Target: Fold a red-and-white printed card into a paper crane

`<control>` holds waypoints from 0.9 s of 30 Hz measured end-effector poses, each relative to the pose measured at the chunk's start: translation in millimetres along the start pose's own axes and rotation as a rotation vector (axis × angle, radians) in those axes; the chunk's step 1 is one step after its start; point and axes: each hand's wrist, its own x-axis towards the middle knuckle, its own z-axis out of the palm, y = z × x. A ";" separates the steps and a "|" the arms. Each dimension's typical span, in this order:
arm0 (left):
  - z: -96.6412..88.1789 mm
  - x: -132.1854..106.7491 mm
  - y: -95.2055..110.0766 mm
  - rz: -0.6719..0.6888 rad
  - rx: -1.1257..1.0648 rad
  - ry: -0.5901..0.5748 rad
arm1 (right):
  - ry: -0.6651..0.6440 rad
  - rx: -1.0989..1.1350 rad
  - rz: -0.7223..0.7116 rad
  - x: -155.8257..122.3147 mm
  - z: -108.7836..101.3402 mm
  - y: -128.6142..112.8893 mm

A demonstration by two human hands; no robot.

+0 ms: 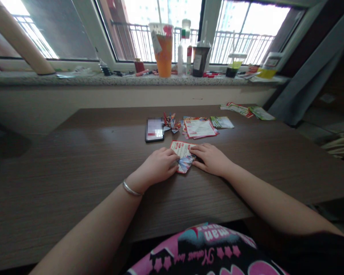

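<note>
Head view, and right at mid-frame a part-folded printed sheet (180,147) is being held, its left edge by the curled left hand (160,165), its right by the bent-fingered right hand (210,158)! Just above, a dark-edged device (154,131) is flanked by folded paper pieces (171,123) and stacked sheets (200,128).

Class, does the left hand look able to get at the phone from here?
Probably yes: only bare tabletop shows between the left hand and the phone, though the hand would have to leave the folded paper.
</note>
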 end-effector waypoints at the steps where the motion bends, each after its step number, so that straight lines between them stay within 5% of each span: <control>1: 0.0 0.0 -0.1 0.002 0.001 0.001 | -0.002 0.001 -0.003 0.0 0.0 0.0; 14: -1.4 0.8 3.8 0.016 0.102 0.007 | 0.060 0.171 0.155 2.6 -7.4 -4.6; 27: 1.8 -1.2 0.9 -0.006 0.137 0.015 | 0.041 0.230 0.144 -2.1 -13.3 4.9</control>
